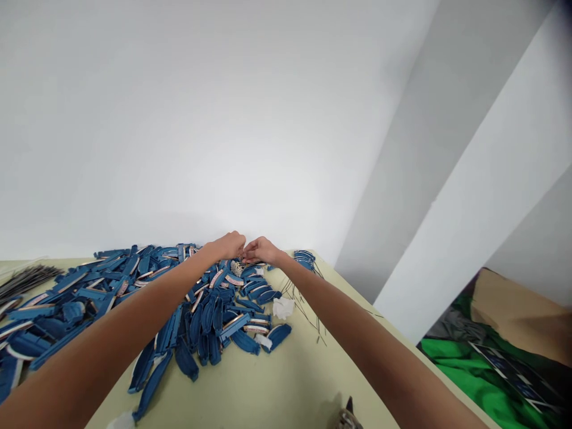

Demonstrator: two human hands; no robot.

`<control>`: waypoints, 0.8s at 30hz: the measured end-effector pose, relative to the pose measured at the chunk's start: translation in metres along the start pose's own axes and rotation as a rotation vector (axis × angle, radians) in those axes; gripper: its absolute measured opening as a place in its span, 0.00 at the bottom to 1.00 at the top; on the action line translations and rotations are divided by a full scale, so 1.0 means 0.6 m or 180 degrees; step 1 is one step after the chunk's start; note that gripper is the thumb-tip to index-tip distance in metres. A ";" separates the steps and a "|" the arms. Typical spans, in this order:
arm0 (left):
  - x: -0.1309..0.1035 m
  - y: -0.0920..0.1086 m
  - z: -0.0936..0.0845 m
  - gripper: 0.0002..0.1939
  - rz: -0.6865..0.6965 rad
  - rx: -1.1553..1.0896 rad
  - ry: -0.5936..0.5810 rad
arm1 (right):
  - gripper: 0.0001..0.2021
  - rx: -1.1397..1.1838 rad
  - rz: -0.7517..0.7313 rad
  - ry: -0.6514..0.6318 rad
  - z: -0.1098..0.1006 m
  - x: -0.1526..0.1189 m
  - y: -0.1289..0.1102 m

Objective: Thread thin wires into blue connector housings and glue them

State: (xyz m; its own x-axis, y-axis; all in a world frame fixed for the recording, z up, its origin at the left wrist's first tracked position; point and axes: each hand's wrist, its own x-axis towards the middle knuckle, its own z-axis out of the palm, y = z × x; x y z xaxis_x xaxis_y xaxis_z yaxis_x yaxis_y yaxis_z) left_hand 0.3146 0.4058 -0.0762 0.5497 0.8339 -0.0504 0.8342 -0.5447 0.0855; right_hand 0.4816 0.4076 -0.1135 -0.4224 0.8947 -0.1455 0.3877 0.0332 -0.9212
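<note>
Both arms reach forward to the back of the pale green table (286, 381), near the wall. My left hand (231, 244) is closed, its fingers pressed together above the pile of blue curved pieces (210, 316). Close on its right, my right hand (261, 250) has its fingers drawn into a pinch. What either hand holds is too small to make out. Just below the hands lies a small whitish beaded-looking bundle (236, 268). Thin dark wires (308, 298) lie on the table beside my right forearm.
A bundle of dark rods (29, 280) lies at the far left. White crumpled scraps (283, 307) sit among the blue pieces. A small stack of blue pieces (304, 258) is at the back right. A dark object (347, 419) stands at the front edge; green fabric (473, 375) and cardboard (518, 316) lie right.
</note>
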 end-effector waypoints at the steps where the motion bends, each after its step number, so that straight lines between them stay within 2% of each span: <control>1: 0.000 -0.005 0.001 0.16 0.0013 -0.0084 -0.0003 | 0.14 0.0007 -0.0007 -0.0015 -0.001 -0.002 0.000; 6: 0.000 -0.022 0.011 0.16 0.0099 -0.0543 0.0001 | 0.13 0.0037 -0.0036 -0.0096 -0.003 -0.008 -0.001; 13: 0.006 -0.037 0.021 0.15 0.0157 -0.1134 0.0207 | 0.14 0.0157 -0.0067 -0.0096 -0.005 -0.003 0.006; 24: 0.036 -0.035 0.066 0.14 -0.0104 -0.2064 0.0704 | 0.13 0.0280 -0.0251 0.0115 -0.003 -0.001 0.023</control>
State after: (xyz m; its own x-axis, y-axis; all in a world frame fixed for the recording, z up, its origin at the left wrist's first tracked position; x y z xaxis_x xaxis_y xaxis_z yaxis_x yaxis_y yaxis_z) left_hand 0.3104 0.4316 -0.1184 0.4453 0.8851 0.1353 0.6175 -0.4130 0.6694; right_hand 0.4890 0.4084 -0.1256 -0.4184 0.9063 -0.0599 0.2805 0.0662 -0.9576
